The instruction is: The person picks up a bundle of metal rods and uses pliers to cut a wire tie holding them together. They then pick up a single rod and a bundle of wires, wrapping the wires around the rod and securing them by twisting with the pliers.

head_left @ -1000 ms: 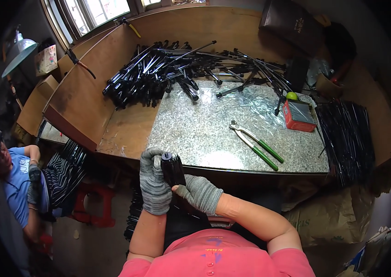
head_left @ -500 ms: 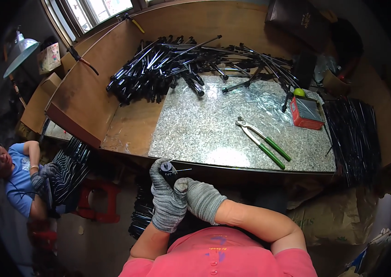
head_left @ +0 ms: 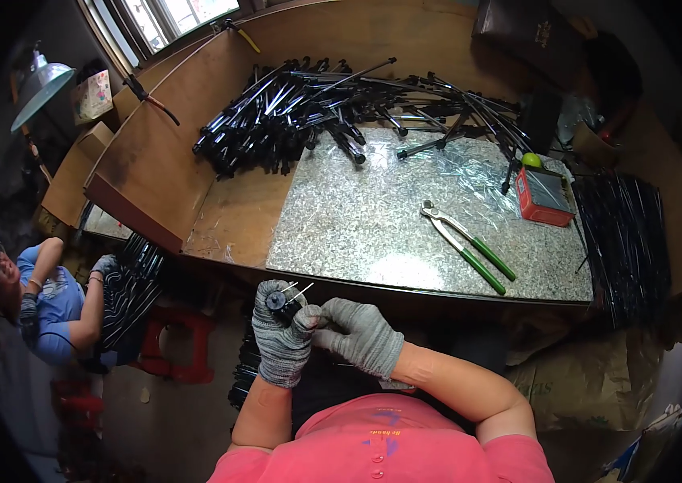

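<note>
Both my hands wear grey knitted gloves, and they meet just in front of the table's near edge. My left hand point(head_left: 283, 350) is wrapped round a black round-ended part point(head_left: 277, 301), its disc-shaped end facing up. Two thin pale strips point(head_left: 302, 291) stick out beside that end. Against the left thumb, my right hand point(head_left: 366, 336) has its thumb and fingers drawn together in a pinch; whatever lies between them is too small or hidden to name. Green-handled pincers point(head_left: 469, 251) lie on the speckled stone slab point(head_left: 341, 217) beyond.
A heap of black rods point(head_left: 276, 121) covers the table's back left. A red box point(head_left: 546, 197), a yellow-green ball point(head_left: 531, 160) and clear plastic scraps point(head_left: 469, 173) sit at the slab's right. Black strips point(head_left: 622, 241) hang beyond. A co-worker point(head_left: 55, 298) sits left near a red stool point(head_left: 176, 342).
My left hand has tilted and shifted slightly left with the black part. My right hand's fingers have come into view beside the left thumb. The co-worker's arms have moved apart.
</note>
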The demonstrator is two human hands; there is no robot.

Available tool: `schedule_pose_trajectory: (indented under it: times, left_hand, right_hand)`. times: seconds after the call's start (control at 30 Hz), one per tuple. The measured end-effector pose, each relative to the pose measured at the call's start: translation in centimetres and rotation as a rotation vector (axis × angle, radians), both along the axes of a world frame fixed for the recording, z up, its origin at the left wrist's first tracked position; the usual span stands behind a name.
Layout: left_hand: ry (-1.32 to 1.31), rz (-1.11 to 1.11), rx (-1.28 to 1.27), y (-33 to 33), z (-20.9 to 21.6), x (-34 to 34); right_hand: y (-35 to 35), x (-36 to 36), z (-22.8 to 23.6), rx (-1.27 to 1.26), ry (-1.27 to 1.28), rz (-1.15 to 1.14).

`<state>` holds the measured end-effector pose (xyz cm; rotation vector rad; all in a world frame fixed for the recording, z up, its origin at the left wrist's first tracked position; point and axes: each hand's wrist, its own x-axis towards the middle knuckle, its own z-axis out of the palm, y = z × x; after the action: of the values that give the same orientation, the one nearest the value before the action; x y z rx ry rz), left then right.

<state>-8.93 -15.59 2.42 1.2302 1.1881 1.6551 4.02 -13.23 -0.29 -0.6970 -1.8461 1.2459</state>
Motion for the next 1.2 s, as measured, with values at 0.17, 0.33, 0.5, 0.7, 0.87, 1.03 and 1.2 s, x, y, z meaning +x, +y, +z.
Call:
schedule_pose_trajectory:
  times: [0.17,0.33,0.5,0.7,0.87,1.03,1.2]
  left_hand:
    - [-0.017,0.030,0.051,0.3,0.0,0.3]
    - [0.085,-0.032,0.102,0.4,0.2,-0.1]
    - [-0.049,-0.156,0.005,0.3,0.3,-0.8]
    - [0.107,-0.153,-0.042,-0.2,1.2,-1.4]
    - [0.198,-0.287,-0.028,0.5,2.1,-1.5]
    - [0.274,-0.431,-0.003,0.3,2.7,-2.5]
    - [0.308,-0.380,-0.022,-1.2,2.4,-2.8]
  right_hand:
    - [-0.1,0.2,1.5,0.057,0.055,-0.095]
    - [-0.2,-0.1,1.7,0.198,0.102,-0.108]
    - [-0.5,-0.3,1.6,0.269,0.047,-0.105]
    - [-1.0,-0.5,1.6,0.233,0.001,-0.126]
    - [-0.5,0.0,2.1,0.072,0.140,-0.014]
    - [0.2,0.3,1.9,0.116,0.141,0.062]
    - [-0.2,0.0,2.5,-0.014,-0.128,0.065]
